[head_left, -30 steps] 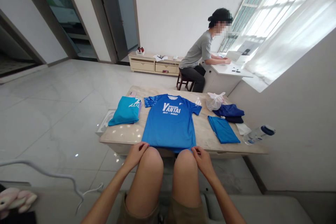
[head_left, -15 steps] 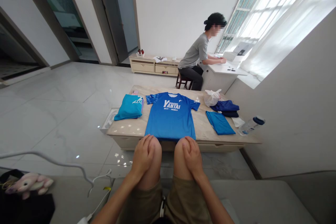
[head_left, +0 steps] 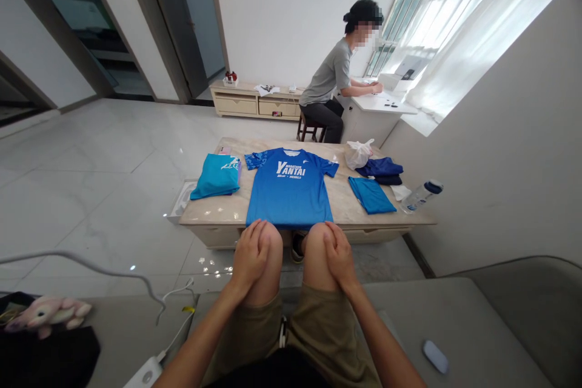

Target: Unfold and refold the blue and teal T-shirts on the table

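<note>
My left hand [head_left: 251, 253] lies over my left knee with its fingers stretched out, holding nothing. On the other knee rests my right hand [head_left: 339, 253], also empty and flat. Just past my knees a blue T-shirt [head_left: 291, 197] with white "Yantai Marathon" lettering is spread out on the low table [head_left: 213, 213], its hem at the near edge. To its left sits a stack of folded turquoise clothing [head_left: 216, 177]. On its right lies a folded blue garment [head_left: 371, 195], with dark blue clothes [head_left: 381, 167] behind it.
A clear water bottle [head_left: 422, 196] and a white plastic bag [head_left: 359, 154] stand on the table's right. A person [head_left: 334, 76] sits at a white desk [head_left: 377, 103] beyond. On the sofa are a pink plush toy [head_left: 48, 314], a white power strip [head_left: 148, 373] and a pale oval object [head_left: 435, 356].
My view has tipped downward a little, so the table and room sit higher in the picture and the pale oval object now shows. Both hands stay on my knees.
</note>
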Demonstrator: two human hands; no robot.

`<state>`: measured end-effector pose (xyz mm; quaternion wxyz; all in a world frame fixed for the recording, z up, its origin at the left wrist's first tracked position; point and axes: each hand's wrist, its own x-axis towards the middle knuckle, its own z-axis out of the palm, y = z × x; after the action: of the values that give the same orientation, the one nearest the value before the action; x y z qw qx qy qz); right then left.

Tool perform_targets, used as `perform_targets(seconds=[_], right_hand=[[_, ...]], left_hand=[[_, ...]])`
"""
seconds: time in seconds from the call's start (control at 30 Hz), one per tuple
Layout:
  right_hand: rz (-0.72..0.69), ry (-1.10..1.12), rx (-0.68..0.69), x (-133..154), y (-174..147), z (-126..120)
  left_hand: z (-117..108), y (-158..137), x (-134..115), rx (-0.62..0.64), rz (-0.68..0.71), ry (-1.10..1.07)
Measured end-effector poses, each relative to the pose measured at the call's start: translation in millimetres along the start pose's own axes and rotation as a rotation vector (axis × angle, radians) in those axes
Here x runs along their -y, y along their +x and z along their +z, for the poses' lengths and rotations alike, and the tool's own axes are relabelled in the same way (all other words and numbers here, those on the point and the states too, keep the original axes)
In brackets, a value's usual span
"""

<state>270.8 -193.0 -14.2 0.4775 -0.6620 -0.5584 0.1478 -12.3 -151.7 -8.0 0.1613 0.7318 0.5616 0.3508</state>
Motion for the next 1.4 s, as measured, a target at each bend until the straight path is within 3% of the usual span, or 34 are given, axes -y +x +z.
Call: perform_targets(seconds=[0.47, 0.67, 0.77, 0.87, 0.97, 1.07, 1.17, 1.27, 1.4], right_hand=[[0.014, 0.125, -0.013, -23, -2, -5], [0.050, 0.169, 0.000, -15, -6, -6], [0.066, 0.199, 0.071, -18, 2, -10], [0.157, 0.227, 0.227, -40, 29, -6], [0.223, 0.057, 0.286, -79, 69, 19], [0.078, -0.252, 0.309, -119, 102, 59], [-0.073, -0.490, 0.361, -148, 112, 97], [-0.143, -0.645, 0.349, -161, 117, 117], [-0.193, -0.729, 0.307, -166, 145, 125]], left_hand=[[0, 0, -14, -0.012, 0.012, 0.070], [-9, 6, -14, 0.038, -0.020, -0.026], [-8, 19, -14, 0.097, -0.069, -0.101], [2, 45, 6, 0.199, -0.191, -0.211], [28, 81, 50, 0.305, -0.277, -0.227], [67, 112, 99, 0.350, -0.199, -0.029], [106, 125, 135, 0.321, -0.071, 0.223], [132, 135, 153, 0.261, 0.026, 0.387], [150, 167, 159, 0.192, 0.099, 0.462]])
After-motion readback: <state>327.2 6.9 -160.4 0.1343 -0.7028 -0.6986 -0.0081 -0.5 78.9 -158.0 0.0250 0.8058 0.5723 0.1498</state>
